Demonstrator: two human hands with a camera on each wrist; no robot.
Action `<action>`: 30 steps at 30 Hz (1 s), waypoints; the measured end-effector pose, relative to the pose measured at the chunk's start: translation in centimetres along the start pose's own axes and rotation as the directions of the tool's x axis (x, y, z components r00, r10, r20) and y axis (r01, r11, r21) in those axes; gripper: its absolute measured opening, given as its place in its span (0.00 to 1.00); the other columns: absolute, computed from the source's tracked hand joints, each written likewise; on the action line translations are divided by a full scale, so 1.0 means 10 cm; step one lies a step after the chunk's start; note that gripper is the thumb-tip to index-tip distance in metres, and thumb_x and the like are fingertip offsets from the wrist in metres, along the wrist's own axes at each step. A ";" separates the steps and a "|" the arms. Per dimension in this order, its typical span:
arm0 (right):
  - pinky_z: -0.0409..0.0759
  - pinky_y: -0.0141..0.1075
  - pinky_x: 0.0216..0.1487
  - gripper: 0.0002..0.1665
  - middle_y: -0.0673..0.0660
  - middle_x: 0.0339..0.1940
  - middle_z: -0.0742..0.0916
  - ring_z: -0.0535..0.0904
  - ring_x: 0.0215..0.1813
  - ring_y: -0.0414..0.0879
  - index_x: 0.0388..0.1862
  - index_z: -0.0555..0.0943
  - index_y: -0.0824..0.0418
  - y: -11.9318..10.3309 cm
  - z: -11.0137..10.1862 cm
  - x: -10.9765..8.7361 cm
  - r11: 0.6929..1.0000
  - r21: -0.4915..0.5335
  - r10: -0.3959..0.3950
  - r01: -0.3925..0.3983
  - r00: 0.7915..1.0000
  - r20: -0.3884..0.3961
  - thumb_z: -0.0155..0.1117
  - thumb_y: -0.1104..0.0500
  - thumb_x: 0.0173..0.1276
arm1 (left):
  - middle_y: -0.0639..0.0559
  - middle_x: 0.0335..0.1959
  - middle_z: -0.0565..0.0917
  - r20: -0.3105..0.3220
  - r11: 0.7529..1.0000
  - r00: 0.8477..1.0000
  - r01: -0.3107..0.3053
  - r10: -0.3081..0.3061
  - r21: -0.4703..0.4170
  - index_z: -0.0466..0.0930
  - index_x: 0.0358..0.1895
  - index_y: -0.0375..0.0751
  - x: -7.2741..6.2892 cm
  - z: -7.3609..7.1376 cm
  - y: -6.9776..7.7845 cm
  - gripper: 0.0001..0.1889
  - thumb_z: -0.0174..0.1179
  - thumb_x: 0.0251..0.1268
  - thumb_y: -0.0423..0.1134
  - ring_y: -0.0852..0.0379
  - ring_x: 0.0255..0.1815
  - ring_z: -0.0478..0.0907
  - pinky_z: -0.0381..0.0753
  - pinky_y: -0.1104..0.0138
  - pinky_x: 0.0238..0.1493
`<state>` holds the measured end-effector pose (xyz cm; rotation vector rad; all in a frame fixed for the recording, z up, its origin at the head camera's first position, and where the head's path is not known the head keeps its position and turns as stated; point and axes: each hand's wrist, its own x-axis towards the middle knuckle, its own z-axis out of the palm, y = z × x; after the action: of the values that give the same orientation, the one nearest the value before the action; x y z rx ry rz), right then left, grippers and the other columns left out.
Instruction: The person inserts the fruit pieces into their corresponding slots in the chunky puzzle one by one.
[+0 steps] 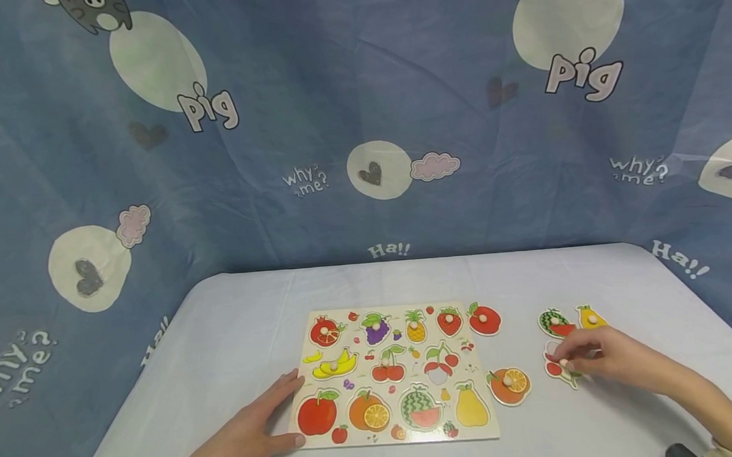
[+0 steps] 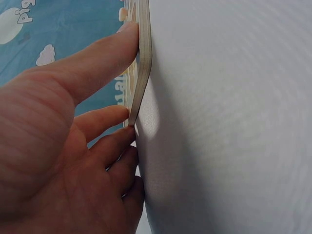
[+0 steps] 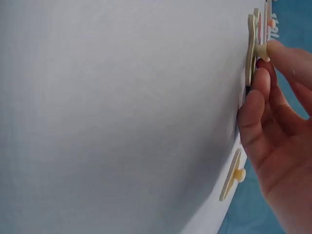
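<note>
A wooden fruit puzzle board (image 1: 360,375) lies on the white table. My left hand (image 1: 252,424) is at its left side, straight fingers touching the edge and thumb (image 2: 105,58) on the near corner. Over to the right, my right hand (image 1: 611,357) pinches the small knob (image 3: 262,51) of a red-and-white radish piece (image 1: 553,369) with green leaves. Part of that piece is hidden behind the fingers. Just beyond this hand lie a watermelon piece (image 1: 554,322) and a yellow pear piece (image 1: 589,317).
An apple piece (image 1: 485,319) and an orange piece (image 1: 509,386) lie along the board's right side. Knobbed pieces such as the bananas (image 1: 341,363) and grapes (image 1: 376,330) sit in the board. A printed blue cloth (image 1: 316,217) hangs behind the table. A dark object (image 1: 681,452) shows near the right forearm.
</note>
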<state>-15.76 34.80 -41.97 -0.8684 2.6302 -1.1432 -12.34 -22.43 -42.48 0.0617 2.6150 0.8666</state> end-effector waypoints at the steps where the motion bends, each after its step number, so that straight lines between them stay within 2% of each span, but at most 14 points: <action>1: 0.80 0.27 0.41 0.09 0.48 0.40 0.88 0.81 0.43 0.35 0.43 0.86 0.56 0.01 0.00 0.00 1.000 0.003 -0.009 0.009 1.000 0.008 0.69 0.65 0.64 | 0.49 0.74 0.64 0.000 1.000 1.000 -0.001 0.001 0.001 0.64 0.74 0.56 0.00 0.00 0.00 0.52 0.76 0.40 0.60 0.46 0.69 0.64 0.72 0.39 0.59; 7: 0.79 0.28 0.42 0.14 0.52 0.42 0.87 0.80 0.44 0.38 0.45 0.85 0.58 0.07 -0.02 0.01 0.996 0.064 -0.066 0.062 0.995 0.070 0.65 0.72 0.64 | 0.49 0.75 0.64 0.002 1.000 1.000 -0.006 0.006 0.000 0.65 0.74 0.55 -0.01 0.00 0.00 0.51 0.76 0.40 0.58 0.46 0.69 0.64 0.72 0.40 0.59; 13: 0.79 0.28 0.41 0.16 0.52 0.43 0.87 0.80 0.45 0.39 0.46 0.85 0.58 0.10 -0.03 0.02 0.996 0.072 -0.061 0.054 0.993 0.101 0.63 0.73 0.65 | 0.49 0.75 0.64 0.007 1.000 1.000 -0.011 0.011 -0.004 0.65 0.74 0.55 -0.01 -0.01 0.00 0.51 0.76 0.41 0.58 0.45 0.69 0.63 0.71 0.40 0.60; 20: 0.78 0.29 0.39 0.15 0.50 0.41 0.87 0.80 0.43 0.38 0.44 0.85 0.56 0.08 -0.02 0.03 0.998 0.019 -0.065 0.064 0.995 0.076 0.65 0.72 0.64 | 0.49 0.75 0.63 0.007 1.000 1.000 -0.013 0.013 -0.001 0.64 0.74 0.54 -0.02 -0.01 0.00 0.50 0.76 0.42 0.57 0.45 0.70 0.63 0.70 0.40 0.61; 27: 0.78 0.30 0.35 0.13 0.46 0.40 0.86 0.78 0.39 0.40 0.42 0.85 0.55 0.01 -0.01 0.05 0.999 -0.031 0.024 -0.021 0.997 0.079 0.67 0.71 0.63 | 0.49 0.75 0.63 0.007 1.000 1.000 -0.005 0.005 0.004 0.64 0.74 0.55 -0.02 -0.01 0.01 0.51 0.76 0.41 0.57 0.45 0.69 0.63 0.71 0.40 0.60; 30: 0.77 0.30 0.34 0.15 0.45 0.40 0.86 0.76 0.38 0.41 0.42 0.86 0.54 0.00 0.01 0.04 0.998 -0.063 0.018 -0.015 0.999 0.043 0.67 0.71 0.62 | 0.49 0.75 0.64 0.005 1.000 1.000 -0.005 0.005 0.004 0.64 0.74 0.55 -0.01 -0.01 0.00 0.51 0.76 0.41 0.57 0.45 0.70 0.63 0.71 0.40 0.60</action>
<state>-16.01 34.53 -41.95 -0.8706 2.6454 -1.0310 -12.25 -22.47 -42.34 0.0717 2.6132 0.8612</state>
